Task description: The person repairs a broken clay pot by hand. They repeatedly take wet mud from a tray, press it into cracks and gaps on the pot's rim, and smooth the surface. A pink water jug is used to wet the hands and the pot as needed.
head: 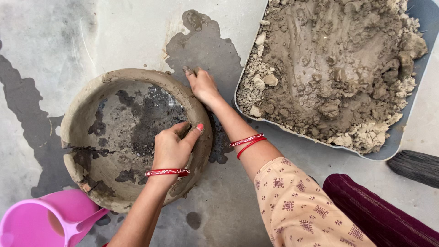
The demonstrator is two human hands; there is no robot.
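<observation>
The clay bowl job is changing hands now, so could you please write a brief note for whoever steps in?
Left hand: inside the clay bowl, fingers pressing the inner wall near the rim.
Right hand: on the outside of the rim, at the far side.
Tray of clay: to the right, heaped with lumps. Pink jug: near left.
Done: wall coated, rim shaped.
Left: dark patches on the bowl's floor and a rough gap at the near-left rim.
</observation>
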